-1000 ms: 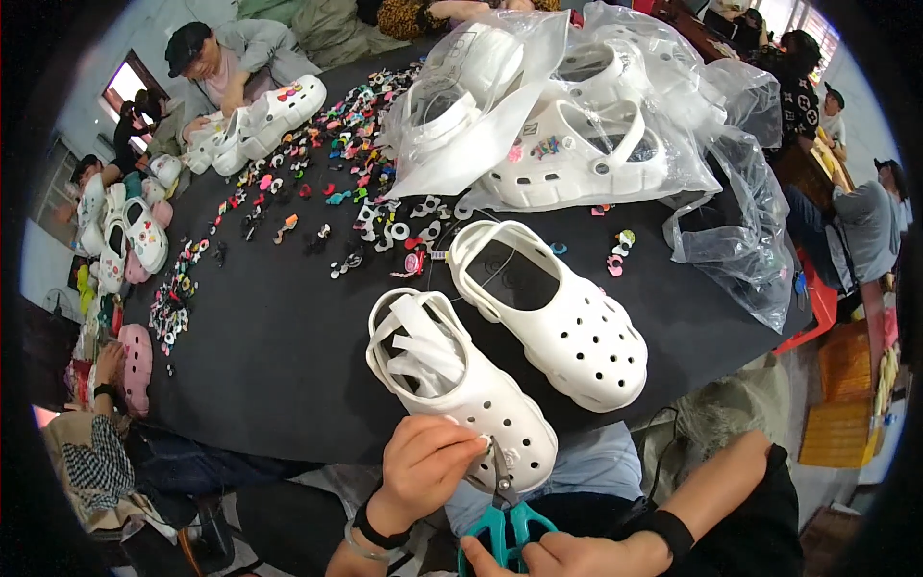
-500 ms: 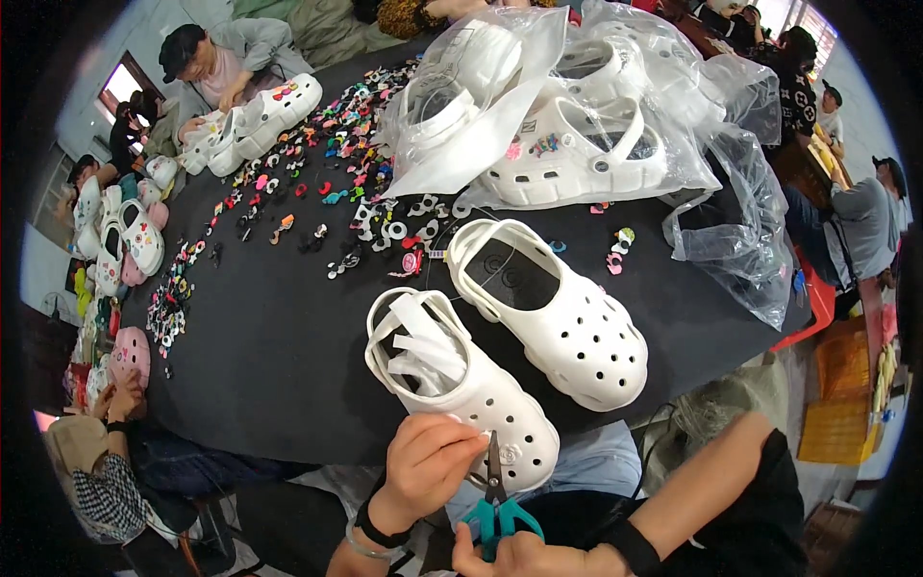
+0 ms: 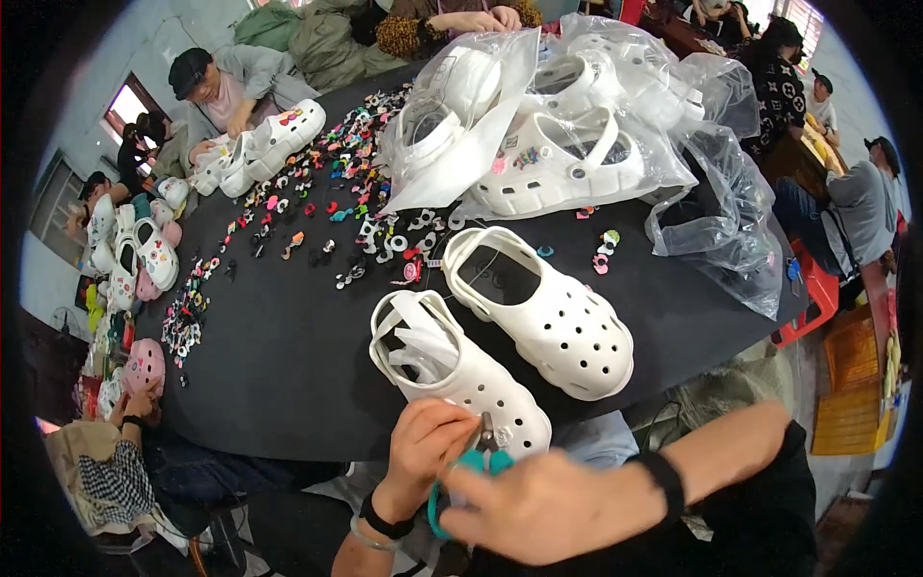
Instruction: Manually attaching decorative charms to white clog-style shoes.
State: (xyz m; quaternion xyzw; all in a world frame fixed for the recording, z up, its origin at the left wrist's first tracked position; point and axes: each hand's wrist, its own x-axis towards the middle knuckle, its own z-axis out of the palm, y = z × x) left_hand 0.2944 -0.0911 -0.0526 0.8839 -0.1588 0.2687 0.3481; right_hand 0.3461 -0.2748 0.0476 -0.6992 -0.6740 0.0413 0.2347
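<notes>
Head view: I worked small pliers (image 3: 484,444) at the near white clog's (image 3: 460,373) toe.
My left hand (image 3: 430,447) pinched the toe at the desk's (image 3: 288,356) near edge; my right hand (image 3: 543,505) was closed on the teal handles, best squeezed gently.

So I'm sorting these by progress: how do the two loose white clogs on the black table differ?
The near clog has white paper stuffed in its opening; the far clog shows a dark open inside. The left hand touches the near clog's toe, with teal-handled pliers in the right hand against it; the far clog lies untouched. Both are white, perforated and unbagged.
</notes>
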